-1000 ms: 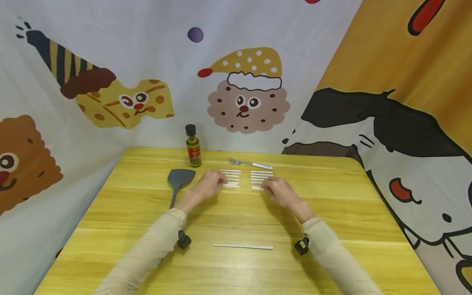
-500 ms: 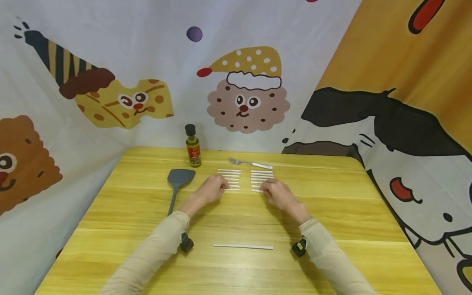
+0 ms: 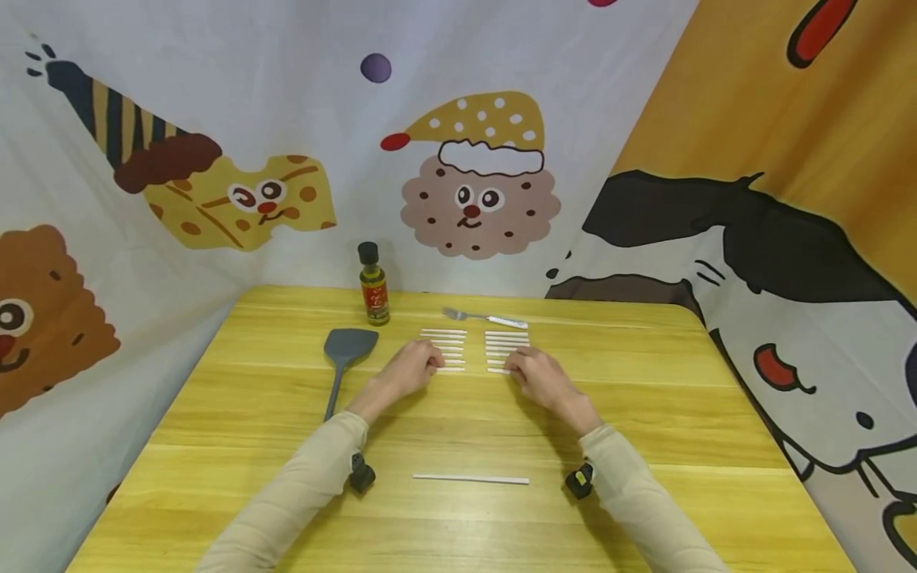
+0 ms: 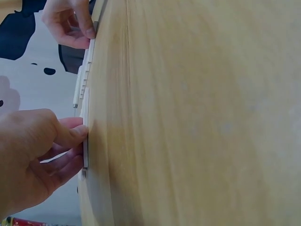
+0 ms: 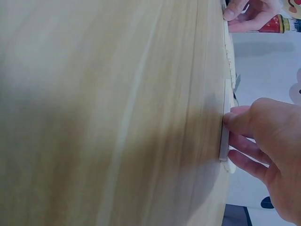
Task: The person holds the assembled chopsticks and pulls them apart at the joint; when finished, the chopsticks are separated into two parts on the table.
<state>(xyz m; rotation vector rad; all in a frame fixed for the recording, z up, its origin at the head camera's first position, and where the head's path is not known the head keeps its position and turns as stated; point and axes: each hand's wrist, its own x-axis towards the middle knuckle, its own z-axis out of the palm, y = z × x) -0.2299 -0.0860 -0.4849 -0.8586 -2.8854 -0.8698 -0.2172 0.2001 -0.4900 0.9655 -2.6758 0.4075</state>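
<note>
Two columns of short white sticks lie side by side on the wooden table. At the near end of the left column, my left hand (image 3: 411, 368) pinches the nearest white stick (image 4: 86, 106) between thumb and fingers, with the stick lying along the tabletop. My right hand (image 3: 542, 376) pinches the nearest white stick (image 5: 225, 141) of the right column the same way, thumb on its near side. Both hands cover the outer ends of the lower sticks in the head view. A narrow gap separates the left column (image 3: 451, 342) from the right column (image 3: 506, 338).
A longer white stick (image 3: 470, 479) lies crosswise nearer the person. Left of the hands is a grey spatula (image 3: 349, 344), its handle partly hidden by the left forearm. Behind the columns are a fork (image 3: 473, 317) and an upright dark bottle (image 3: 374, 288). A printed cloth (image 3: 286, 263) hangs behind the table.
Compared with one second ago, both hands have come slightly toward the person, and the nearest stick of each column lies a little lower. Over the last half second the hands have stayed nearly still.
</note>
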